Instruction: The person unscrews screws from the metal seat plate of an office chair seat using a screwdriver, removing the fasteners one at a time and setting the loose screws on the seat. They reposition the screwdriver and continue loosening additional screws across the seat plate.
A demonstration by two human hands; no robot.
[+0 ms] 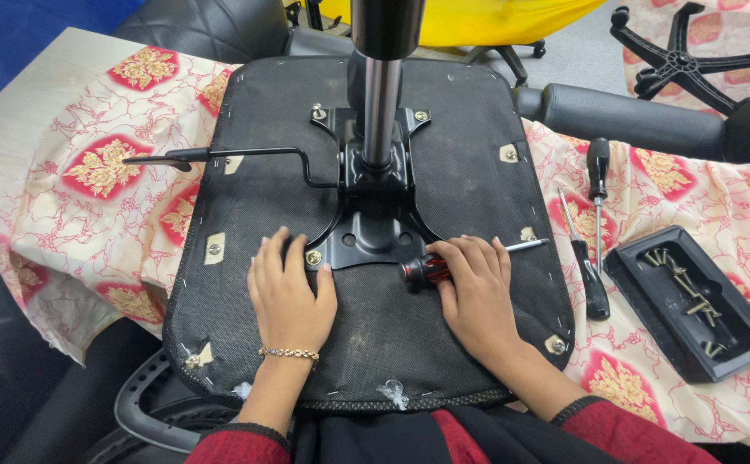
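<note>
Nearest the camera, red sleeves with dark trim are seen at the bottom edge, and a beaded bracelet [289,352] is worn on the left wrist. The left hand [287,288] is laid flat, fingers extended and together, on the black fabric underside of an upturned office chair seat [375,344]; its fingertips are placed just beside a bolt [313,257] at the corner of the black metal mechanism plate [373,232]. The right hand [476,288] is rested on the seat, its fingers curled loosely over a red-and-black-handled screwdriver [431,269], whose shaft is pointed to the right across the fabric. To the right, two more screwdrivers [594,232] are laid on the floral tablecloth [100,198], next to a black plastic tray [693,301] in which loose screws are held. Farther on, a chrome gas-lift column [380,94] is seen rising from the plate, and a bent lever [229,156] is extended to the left. Beyond, a black star-shaped chair base [680,56] is seen on another patterned cloth.
</note>
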